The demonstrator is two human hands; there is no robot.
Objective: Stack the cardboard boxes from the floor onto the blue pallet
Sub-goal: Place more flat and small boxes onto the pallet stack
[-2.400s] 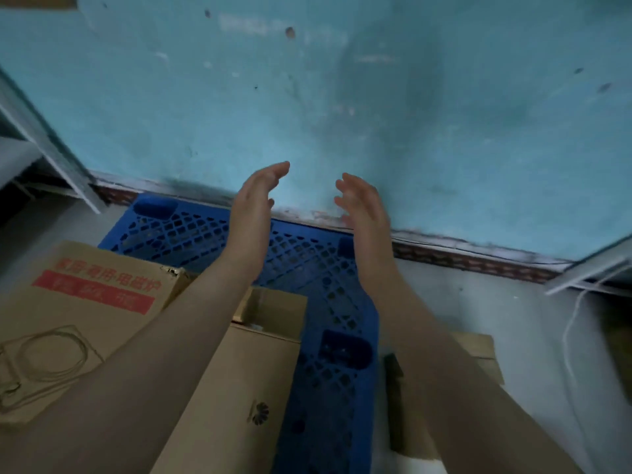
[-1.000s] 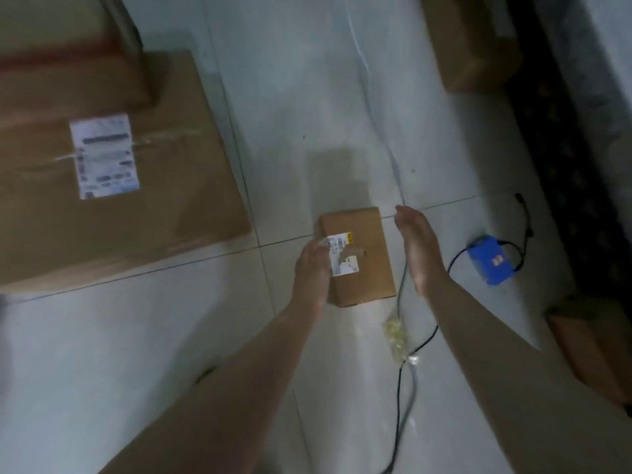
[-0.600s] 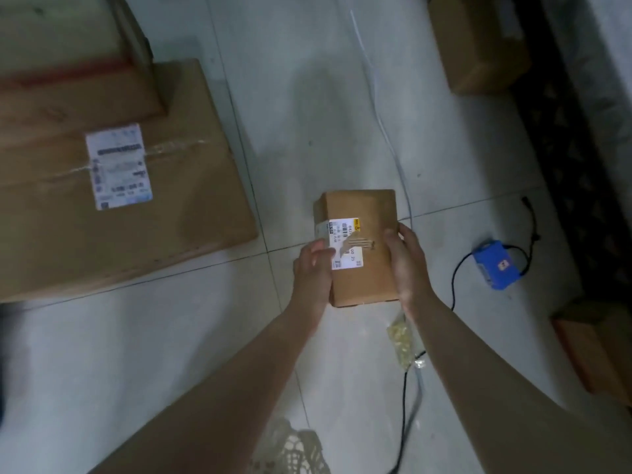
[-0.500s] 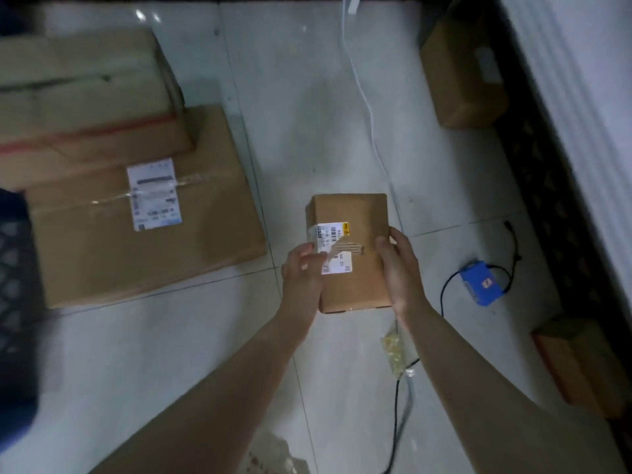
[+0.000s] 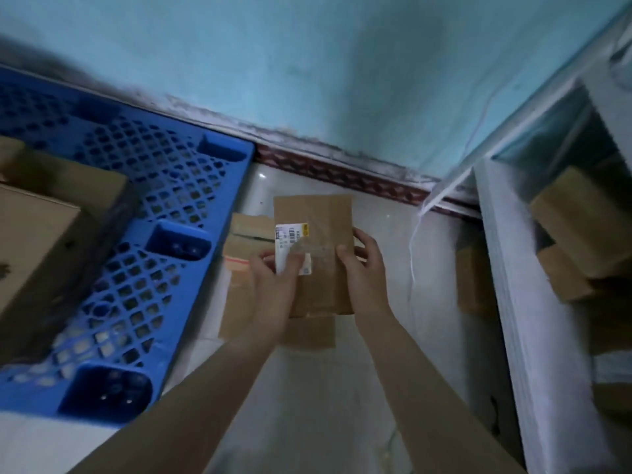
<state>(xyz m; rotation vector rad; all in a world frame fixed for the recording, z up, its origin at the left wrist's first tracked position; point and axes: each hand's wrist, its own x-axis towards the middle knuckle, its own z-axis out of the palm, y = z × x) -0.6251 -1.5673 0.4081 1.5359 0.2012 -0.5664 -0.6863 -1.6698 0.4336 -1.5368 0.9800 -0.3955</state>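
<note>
I hold a small cardboard box [image 5: 321, 220] with a white barcode label in the air, above the floor to the right of the blue pallet [image 5: 160, 186]. My left hand [image 5: 273, 285] grips its left side over the label. My right hand [image 5: 362, 268] clasps its right side. On the pallet's left part stand two larger cardboard boxes [image 5: 44, 234]. Beneath the held box a flat cardboard box [image 5: 246, 241] lies on the floor against the pallet's right edge.
A turquoise wall [image 5: 307, 63] rises behind the pallet. A white shelf frame [image 5: 519, 302] stands at the right with cardboard boxes [image 5: 581, 227] inside. A white cord [image 5: 415, 241] hangs beside it. Another brown box [image 5: 473, 278] sits at the frame's foot.
Both hands closed on the small box on the tiled floor and lifted it. My view swung round from the open floor to the pallet and the wall, with the box carried along.
</note>
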